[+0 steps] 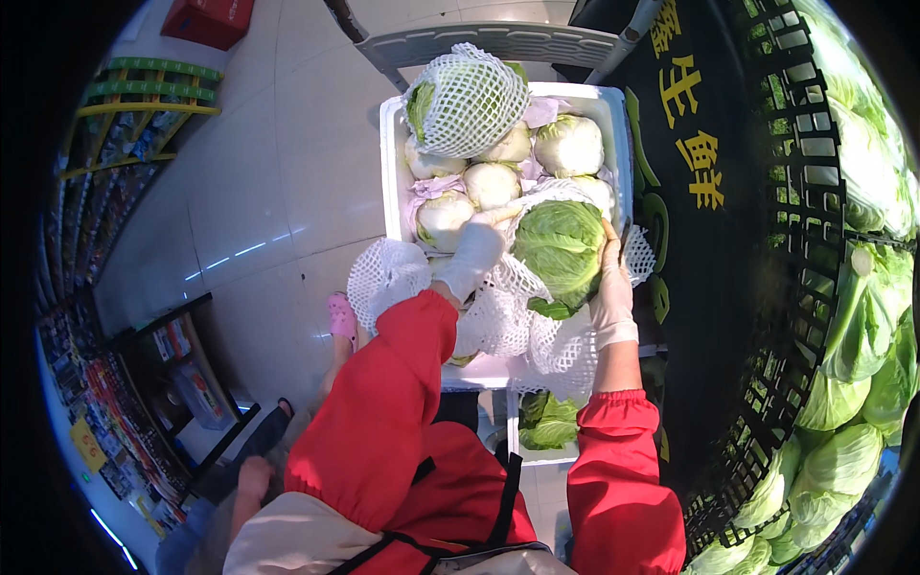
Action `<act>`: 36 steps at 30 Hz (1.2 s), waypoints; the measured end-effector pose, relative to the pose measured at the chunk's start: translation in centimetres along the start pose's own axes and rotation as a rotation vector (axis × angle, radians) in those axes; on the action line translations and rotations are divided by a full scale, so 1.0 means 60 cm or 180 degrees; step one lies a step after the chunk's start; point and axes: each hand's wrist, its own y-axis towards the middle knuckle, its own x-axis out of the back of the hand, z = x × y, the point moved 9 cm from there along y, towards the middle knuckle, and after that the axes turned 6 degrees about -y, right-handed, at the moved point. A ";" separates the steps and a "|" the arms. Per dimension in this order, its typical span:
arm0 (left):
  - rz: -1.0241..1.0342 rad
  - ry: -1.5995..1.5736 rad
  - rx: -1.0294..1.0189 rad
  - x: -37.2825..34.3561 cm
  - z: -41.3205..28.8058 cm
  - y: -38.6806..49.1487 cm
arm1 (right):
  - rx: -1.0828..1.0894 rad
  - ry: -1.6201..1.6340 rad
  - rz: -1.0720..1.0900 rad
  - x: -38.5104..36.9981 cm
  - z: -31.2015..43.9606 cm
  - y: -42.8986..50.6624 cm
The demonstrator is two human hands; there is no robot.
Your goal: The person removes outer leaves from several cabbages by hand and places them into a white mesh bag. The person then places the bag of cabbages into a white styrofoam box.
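A green head of cabbage (559,248) is tilted above the front right of a white foam box (392,165), partly wrapped in a white foam net (514,277). My right hand (614,287), in a pale glove, grips its right side. My left hand (478,248), also gloved, holds the net at the cabbage's left; part of its grip is hidden. Beneath and behind are several pale cabbages (569,146) with their stem ends up, pinkish paper (435,188) between some. A netted cabbage (467,100) lies on top at the far left.
Loose foam nets (388,280) hang over the box's front left. A grey plastic frame (496,42) stands behind. At right, a black crate (798,215) borders stacked cabbages (837,467). Leaves (550,424) fill a lower white box. A person's pink clog (343,316) is left; shelves (108,417) stand beyond.
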 end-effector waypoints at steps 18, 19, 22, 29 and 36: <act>-0.0512 0.1385 -0.0453 0.089 -0.054 0.021 | -0.0230 0.1731 0.0670 0.031 0.026 -0.124; -0.0375 0.1922 -0.0533 0.094 -0.044 0.044 | -0.0087 0.1754 0.0671 0.031 0.039 -0.133; 0.0641 0.3375 -0.1012 0.059 -0.041 0.061 | -0.0333 0.2086 0.0634 0.027 0.055 -0.164; 0.0285 0.3367 -0.0197 -0.012 -0.261 -0.125 | -0.0218 0.2435 0.1279 0.010 0.144 -0.294; 0.0940 -0.1346 0.1540 -0.133 -0.098 -0.486 | 0.0269 0.1048 0.1187 -0.011 0.199 -0.478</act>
